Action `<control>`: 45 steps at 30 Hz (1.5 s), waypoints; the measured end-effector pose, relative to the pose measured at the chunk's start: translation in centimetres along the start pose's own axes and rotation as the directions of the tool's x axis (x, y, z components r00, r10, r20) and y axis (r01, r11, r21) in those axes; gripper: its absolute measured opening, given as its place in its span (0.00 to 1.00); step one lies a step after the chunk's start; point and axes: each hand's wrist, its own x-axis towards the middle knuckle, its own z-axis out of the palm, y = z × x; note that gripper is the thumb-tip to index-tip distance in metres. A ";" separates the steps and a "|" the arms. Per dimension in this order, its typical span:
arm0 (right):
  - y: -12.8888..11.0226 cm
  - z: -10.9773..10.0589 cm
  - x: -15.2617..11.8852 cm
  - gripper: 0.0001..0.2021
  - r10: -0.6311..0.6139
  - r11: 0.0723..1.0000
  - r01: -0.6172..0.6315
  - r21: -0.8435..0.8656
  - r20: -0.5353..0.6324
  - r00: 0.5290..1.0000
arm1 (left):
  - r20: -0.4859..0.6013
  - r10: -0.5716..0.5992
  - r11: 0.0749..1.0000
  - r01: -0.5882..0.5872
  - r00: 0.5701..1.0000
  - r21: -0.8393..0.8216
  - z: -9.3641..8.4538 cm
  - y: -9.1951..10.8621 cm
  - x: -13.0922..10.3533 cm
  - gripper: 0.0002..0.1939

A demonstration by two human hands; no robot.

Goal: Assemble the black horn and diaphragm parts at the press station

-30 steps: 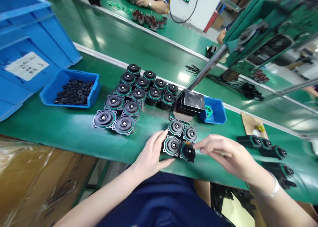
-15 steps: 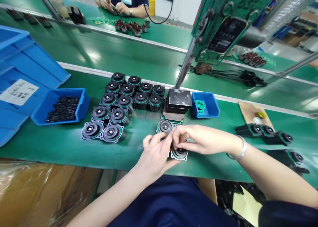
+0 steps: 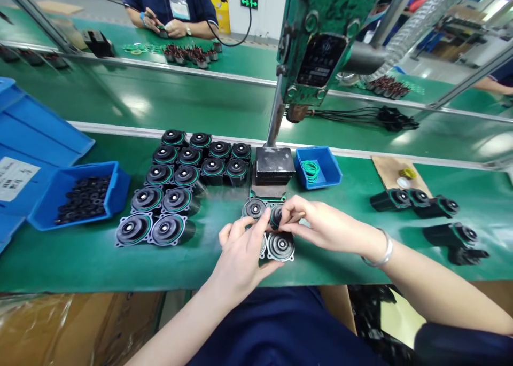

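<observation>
My left hand lies over a small group of black round motor housings, its index finger stretched to the rear pair and its thumb at the front edge. My right hand is closed in a pinch at the rear right housing; what its fingertips hold is too small to make out. Beside it, the rear left housing faces up. The front right housing shows its ringed top, while the front left one is mostly covered by my left hand.
Several housings with green rings stand in rows at left. A blue bin holds black rings; another blue bin holds green rings. A green press rises above a metal block. Black motors lie at right. A co-worker sits opposite.
My right hand has shifted from the front right housing to the rear right one, uncovering the front one. My left hand stays by the group. The view has tilted and shifted somewhat.
</observation>
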 end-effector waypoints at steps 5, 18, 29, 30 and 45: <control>0.1 1.4 -2.7 0.04 0.071 0.995 -0.080 -0.055 -0.154 0.986 | -0.005 0.011 1.000 -0.011 1.000 0.024 0.0 0.0 0.1 0.52; -0.8 7.8 -3.5 0.08 -0.099 0.995 0.087 -0.048 -0.411 0.906 | -0.013 0.079 0.997 -0.079 0.997 -0.002 -0.2 0.0 -0.1 0.54; -1.7 5.8 -3.4 0.09 -0.242 0.970 0.180 -0.163 -0.678 0.694 | -0.077 0.058 0.998 -0.058 0.995 0.008 -0.4 -0.7 -0.6 0.50; -1.4 5.1 -4.0 0.08 -0.218 0.975 0.107 -0.195 -0.739 0.638 | -0.085 0.056 0.998 -0.053 0.995 0.029 -0.7 -0.9 -0.5 0.51; 4.6 16.2 0.2 0.16 0.159 0.987 -0.092 0.130 -0.858 0.489 | 0.266 0.274 0.912 -0.337 0.924 0.233 -2.1 -0.4 3.6 0.35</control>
